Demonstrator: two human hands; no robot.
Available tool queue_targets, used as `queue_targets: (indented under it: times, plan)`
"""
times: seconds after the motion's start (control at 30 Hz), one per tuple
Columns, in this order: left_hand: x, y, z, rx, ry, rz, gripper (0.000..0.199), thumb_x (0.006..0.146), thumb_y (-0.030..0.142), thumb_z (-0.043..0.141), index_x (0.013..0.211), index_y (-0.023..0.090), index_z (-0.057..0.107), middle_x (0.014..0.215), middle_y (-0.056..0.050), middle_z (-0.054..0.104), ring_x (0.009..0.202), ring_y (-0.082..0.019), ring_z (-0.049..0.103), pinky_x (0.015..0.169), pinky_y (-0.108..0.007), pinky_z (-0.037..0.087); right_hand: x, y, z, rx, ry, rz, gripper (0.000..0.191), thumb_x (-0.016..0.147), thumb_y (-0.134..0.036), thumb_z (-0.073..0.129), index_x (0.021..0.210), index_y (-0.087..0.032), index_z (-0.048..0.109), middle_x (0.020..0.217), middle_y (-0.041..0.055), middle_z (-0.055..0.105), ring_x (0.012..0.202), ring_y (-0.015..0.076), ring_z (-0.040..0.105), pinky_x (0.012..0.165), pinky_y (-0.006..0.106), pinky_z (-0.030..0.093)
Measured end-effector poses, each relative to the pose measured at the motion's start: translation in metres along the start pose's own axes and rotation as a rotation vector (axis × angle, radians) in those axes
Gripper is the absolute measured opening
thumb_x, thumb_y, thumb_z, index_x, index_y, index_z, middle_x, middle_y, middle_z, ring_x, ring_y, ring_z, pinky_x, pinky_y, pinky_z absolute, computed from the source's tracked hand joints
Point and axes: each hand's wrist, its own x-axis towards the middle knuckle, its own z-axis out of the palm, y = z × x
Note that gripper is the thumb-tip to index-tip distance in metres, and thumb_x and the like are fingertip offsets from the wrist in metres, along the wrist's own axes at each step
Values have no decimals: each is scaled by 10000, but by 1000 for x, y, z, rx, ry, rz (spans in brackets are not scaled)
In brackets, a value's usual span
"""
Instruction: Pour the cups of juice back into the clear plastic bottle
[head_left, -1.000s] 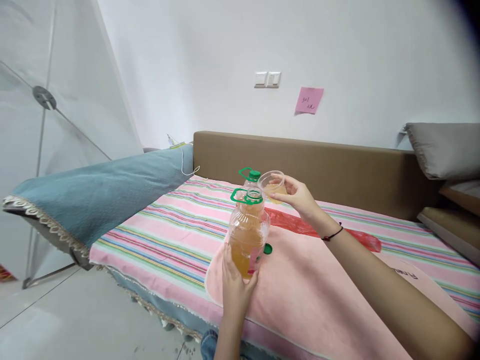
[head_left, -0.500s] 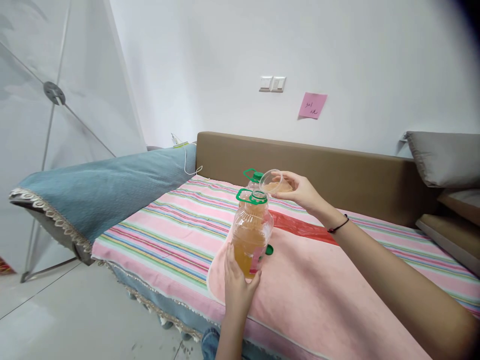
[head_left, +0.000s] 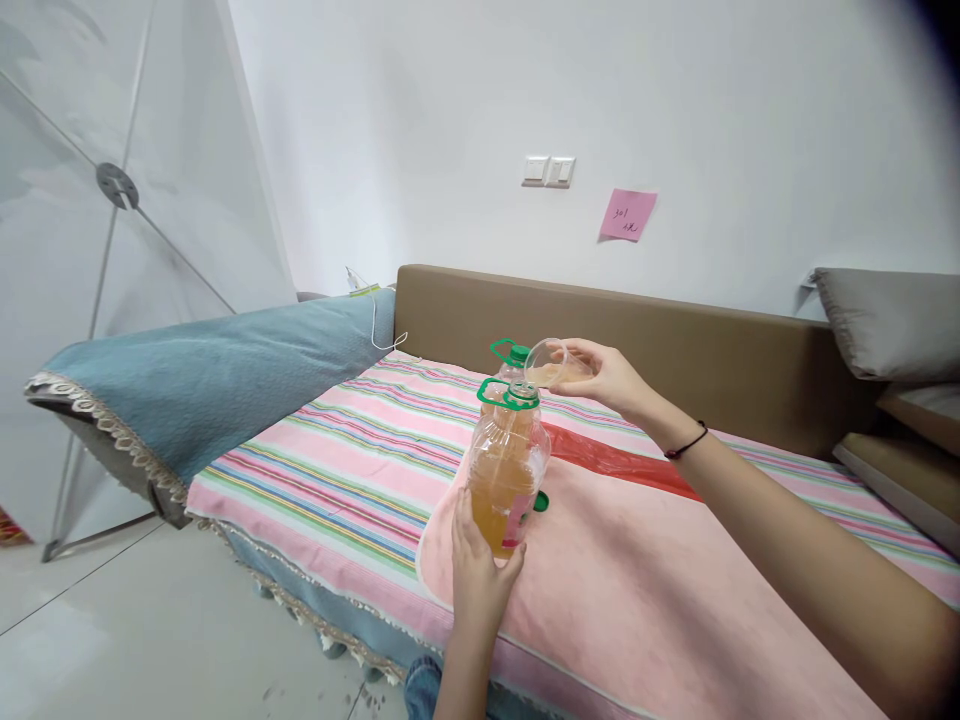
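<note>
A clear plastic bottle (head_left: 504,470) with yellowish liquid and a green ring handle stands uncapped on a pink mat (head_left: 600,590). My left hand (head_left: 480,570) grips its lower part. Tilted over the bottle's mouth is a clear cup (head_left: 553,364), held in my right hand (head_left: 611,380), and a thin stream seems to run down inside the bottle. Behind it stands a second bottle with a green cap (head_left: 518,353), mostly hidden. A loose green cap (head_left: 541,501) lies on the mat, just right of the front bottle.
Red plastic (head_left: 615,461) lies across the striped cover (head_left: 330,450) behind the mat. A brown backrest (head_left: 600,325) runs along the wall. Grey cushions (head_left: 892,320) are at the right, and a blue-covered armrest (head_left: 225,380) is at the left.
The view has shifted slightly. The cup looks a little more tilted over the bottle's mouth, and a stream now shows inside the bottle. Both hands keep their holds.
</note>
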Motion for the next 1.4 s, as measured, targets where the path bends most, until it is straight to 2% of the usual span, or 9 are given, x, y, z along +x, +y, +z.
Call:
queue_targets:
  times: [0.17, 0.43, 0.63, 0.93, 1.17, 1.4]
  plan:
    - [0, 1, 0, -7, 1, 2, 933, 798, 323, 695, 1542, 233, 139, 1556, -172, 350, 1468, -329, 331, 1174, -553, 350, 2, -4, 0, -16, 2, -59, 553, 590, -220, 848, 1126, -221, 715, 1163, 64, 738, 1128, 294, 668, 1028, 484, 498]
    - [0, 0, 0, 0, 11, 2, 918, 795, 330, 699, 1535, 224, 167, 1543, -172, 370, 1460, -328, 345, 1174, -541, 356, 4, -6, -2, -65, -2, -72, 546, 602, -225, 853, 1129, -220, 709, 1209, 68, 722, 1164, 300, 654, 1026, 467, 507]
    - [0, 2, 0, 5, -1, -19, 937, 792, 330, 697, 1538, 233, 138, 1554, -173, 352, 1465, -330, 336, 1170, -538, 361, 6, -6, -4, -106, -21, -79, 548, 608, -245, 851, 1138, -227, 708, 1181, 69, 728, 1135, 309, 666, 927, 442, 563]
    - [0, 4, -2, 5, -12, -20, 940, 801, 347, 690, 1541, 247, 119, 1554, -166, 354, 1461, -328, 345, 1164, -539, 374, 10, -9, -2, -103, -41, -94, 529, 608, -239, 855, 1120, -244, 721, 1197, 63, 722, 1102, 287, 678, 949, 441, 545]
    - [0, 1, -1, 36, -8, 4, 916, 800, 351, 684, 1532, 217, 151, 1542, -171, 376, 1453, -326, 356, 1173, -536, 362, 11, -11, -3, -155, -35, -107, 541, 610, -264, 869, 1131, -256, 721, 1174, 62, 728, 1085, 290, 682, 945, 456, 545]
    - [0, 0, 0, 31, 9, 30, 918, 793, 340, 691, 1531, 204, 162, 1533, -186, 383, 1432, -335, 387, 1157, -546, 377, 11, -20, 1, -106, -72, -88, 523, 615, -266, 868, 1118, -242, 725, 1194, 74, 718, 1082, 291, 684, 935, 460, 560]
